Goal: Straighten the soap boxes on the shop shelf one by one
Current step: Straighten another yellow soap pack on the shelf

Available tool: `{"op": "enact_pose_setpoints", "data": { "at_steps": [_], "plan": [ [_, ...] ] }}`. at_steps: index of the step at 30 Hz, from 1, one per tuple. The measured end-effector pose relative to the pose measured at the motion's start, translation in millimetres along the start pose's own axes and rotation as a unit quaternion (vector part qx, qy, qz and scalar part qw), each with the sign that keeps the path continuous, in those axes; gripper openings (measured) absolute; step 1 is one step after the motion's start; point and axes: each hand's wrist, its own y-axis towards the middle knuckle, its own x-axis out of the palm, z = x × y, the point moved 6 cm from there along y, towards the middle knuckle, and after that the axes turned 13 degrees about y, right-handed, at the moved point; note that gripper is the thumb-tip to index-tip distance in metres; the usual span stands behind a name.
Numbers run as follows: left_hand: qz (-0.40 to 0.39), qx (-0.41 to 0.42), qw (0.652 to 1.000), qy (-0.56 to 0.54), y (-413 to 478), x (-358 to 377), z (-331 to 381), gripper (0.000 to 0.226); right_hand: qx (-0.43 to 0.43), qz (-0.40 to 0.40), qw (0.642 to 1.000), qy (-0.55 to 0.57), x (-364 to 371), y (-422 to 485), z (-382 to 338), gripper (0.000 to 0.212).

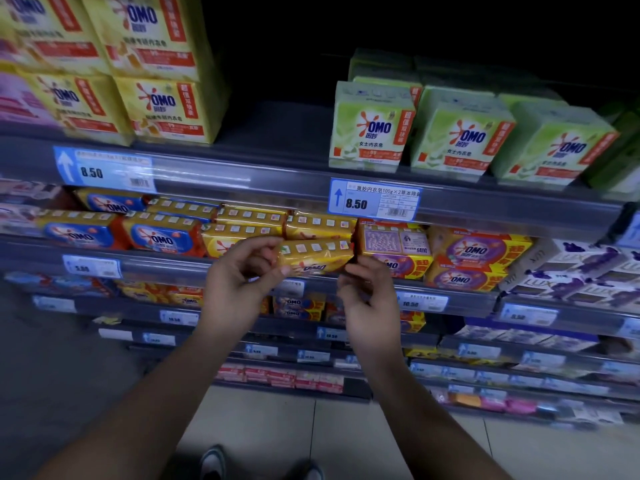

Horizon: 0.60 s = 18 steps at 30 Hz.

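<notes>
Centre of the frame: a glossy, film-wrapped yellow soap pack (317, 258), oblong, its print blurred, sits at the front edge of the middle shelf (166, 266). The left hand (239, 285) pinches its left end. The right hand (372, 301) has its fingers curled at the right end, any grip hidden

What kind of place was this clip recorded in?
A shop aisle, probably a supermarket: tiered shelves stocked with OMO soap packs, with price tags reading 8.50 on the shelf rails.

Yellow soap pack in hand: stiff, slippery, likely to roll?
Probably stiff: the yellow soap pack shows no sag, gripped at its ends by left hand and right hand. Glossy wrap may be slippery. Flat sides, so unlikely to roll.
</notes>
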Motion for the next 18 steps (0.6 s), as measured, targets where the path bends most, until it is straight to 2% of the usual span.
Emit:
{"op": "enact_pose_setpoints", "data": {
  "at_steps": [3,6,10,13,16,18],
  "plan": [
    [-0.047,-0.036,0.994,-0.089,-4.3,-15.8,-3.5,0.032,0.013,-0.078,0.997,0.018,2.2,1.9,-4.9,0.049],
    [-0.051,-0.061,0.991,-0.106,-9.5,-20.5,-6.4,0.023,0.029,-0.144,0.989,0.016,1.3,2.8,-14.9,0.038],
    [-0.067,-0.154,0.971,-0.168,-17.8,-14.9,-13.5,0.035,0.026,-0.139,0.99,0.026,-6.9,0.9,-32.2,0.035],
    [-0.07,-0.182,0.963,-0.185,-23.1,-13.0,-12.9,0.045,0.048,-0.113,0.99,0.062,-12.8,-2.0,-35.3,0.03],
    [-0.055,-0.197,0.954,-0.219,-31.4,-12.8,-10.2,0.038,0.08,-0.105,0.987,0.091,-16.5,-4.2,-32.4,0.01],
    [-0.048,-0.203,0.953,-0.219,-37.8,-14.1,-8.9,0.025,0.085,-0.113,0.987,0.082,-16.3,-5.5,-32.4,0.01]
  ]
}}
